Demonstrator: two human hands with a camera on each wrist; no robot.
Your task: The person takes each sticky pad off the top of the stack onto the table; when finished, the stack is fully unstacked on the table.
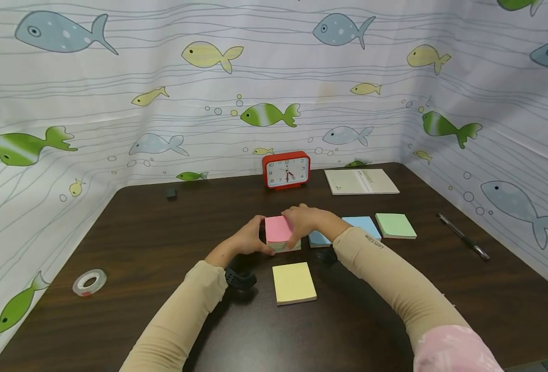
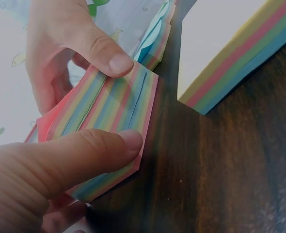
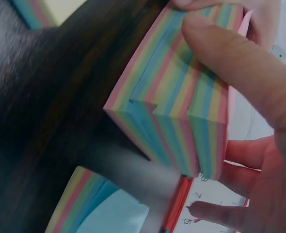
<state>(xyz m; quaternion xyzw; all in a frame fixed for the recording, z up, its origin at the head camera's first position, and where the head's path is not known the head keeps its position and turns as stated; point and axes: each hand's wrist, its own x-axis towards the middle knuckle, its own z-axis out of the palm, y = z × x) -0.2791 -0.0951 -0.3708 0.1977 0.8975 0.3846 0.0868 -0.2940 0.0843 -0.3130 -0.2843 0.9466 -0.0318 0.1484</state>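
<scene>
A stack of sticky note pads (image 1: 277, 231) with a pink top stands mid-table, its sides striped in several colours. My left hand (image 1: 246, 238) grips it on the left, thumb on the near side. From the right my right hand (image 1: 303, 221) holds the same stack, its thumb also on the striped near side. In the right wrist view the layers of the stack (image 3: 169, 92) sit slightly out of line with each other. Close in front lies a yellow sticky note pad (image 1: 294, 283). Blue sticky notes (image 1: 319, 239) show on both sides of my right wrist, which partly hides them.
A green sticky note pad (image 1: 395, 226) lies to the right, with a pen (image 1: 463, 236) beyond it. Behind stand a red clock (image 1: 286, 170) and a flat cream notebook (image 1: 362, 182). A tape roll (image 1: 90, 282) and a small dark block (image 1: 171, 194) are on the left.
</scene>
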